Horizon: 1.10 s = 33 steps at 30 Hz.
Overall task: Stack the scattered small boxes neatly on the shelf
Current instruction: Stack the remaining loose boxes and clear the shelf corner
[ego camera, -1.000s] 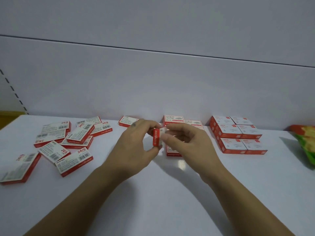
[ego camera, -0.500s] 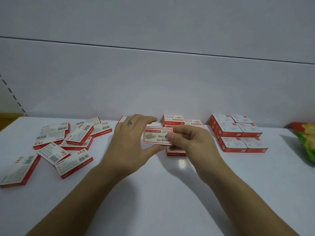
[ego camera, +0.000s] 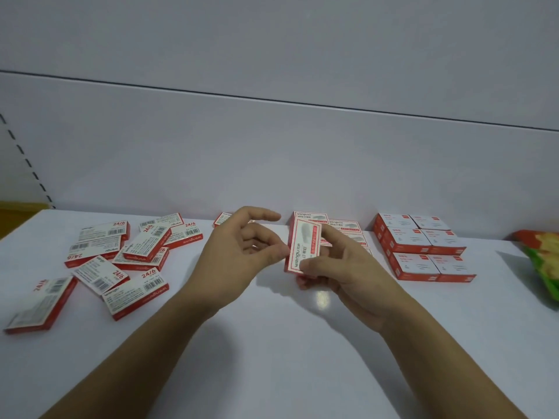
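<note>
My right hand (ego camera: 341,276) grips a small red-and-white box (ego camera: 303,247), held upright above the white shelf (ego camera: 272,343) with its printed face toward me. My left hand (ego camera: 242,252) hovers just left of the box with its fingers spread, its fingertips close to the box's left edge. Several loose boxes (ego camera: 121,261) lie scattered and overlapping on the left part of the shelf. Behind my right hand a short stack of boxes (ego camera: 344,226) rests by the back wall, partly hidden.
A tidy block of red-and-white boxes (ego camera: 423,246) stands at the back right. A green and orange packet (ego camera: 544,261) lies at the right edge. One box (ego camera: 40,306) sits alone near the left front. The white back wall (ego camera: 272,164) rises behind the shelf.
The box has turned from flat and sideways to upright in my right hand. My left hand has let go of it and opened, drawing slightly left.
</note>
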Each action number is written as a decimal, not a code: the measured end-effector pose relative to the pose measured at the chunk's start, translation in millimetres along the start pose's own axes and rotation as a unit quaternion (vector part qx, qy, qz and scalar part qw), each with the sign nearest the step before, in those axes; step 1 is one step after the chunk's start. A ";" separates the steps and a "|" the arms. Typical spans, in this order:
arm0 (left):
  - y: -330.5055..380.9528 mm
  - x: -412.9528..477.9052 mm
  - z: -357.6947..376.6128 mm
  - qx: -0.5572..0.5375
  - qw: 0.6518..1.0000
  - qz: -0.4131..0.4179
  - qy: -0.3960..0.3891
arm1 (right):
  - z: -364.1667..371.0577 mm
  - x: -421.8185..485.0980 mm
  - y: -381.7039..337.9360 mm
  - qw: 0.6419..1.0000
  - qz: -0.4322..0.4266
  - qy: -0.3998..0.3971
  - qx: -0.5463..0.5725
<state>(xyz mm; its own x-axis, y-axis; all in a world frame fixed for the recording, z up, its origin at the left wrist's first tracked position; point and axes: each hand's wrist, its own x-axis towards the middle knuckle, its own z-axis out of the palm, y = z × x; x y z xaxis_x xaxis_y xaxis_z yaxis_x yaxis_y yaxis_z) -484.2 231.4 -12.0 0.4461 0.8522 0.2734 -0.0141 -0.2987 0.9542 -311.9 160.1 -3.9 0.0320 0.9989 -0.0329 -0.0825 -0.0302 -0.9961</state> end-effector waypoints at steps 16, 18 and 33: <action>-4.5 -1.2 10.7 0.011 1.000 0.004 0.009 | 2.2 4.0 2.5 0.988 -0.036 0.150 0.029; -6.1 -1.2 11.5 0.015 1.000 0.010 0.015 | 2.2 3.8 3.0 0.986 -0.050 0.157 0.023; -13.9 -0.5 10.4 0.125 0.990 0.039 0.055 | 7.5 3.6 4.8 0.871 -0.195 0.185 -0.411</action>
<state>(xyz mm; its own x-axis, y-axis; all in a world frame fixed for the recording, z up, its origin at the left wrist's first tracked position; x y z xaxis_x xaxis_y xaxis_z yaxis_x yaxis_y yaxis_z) -475.0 230.7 -26.6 0.3511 0.8602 0.3697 0.1834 -0.4504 0.8738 -319.7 163.9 -8.2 0.2295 0.8634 0.4492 0.7423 0.1433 -0.6545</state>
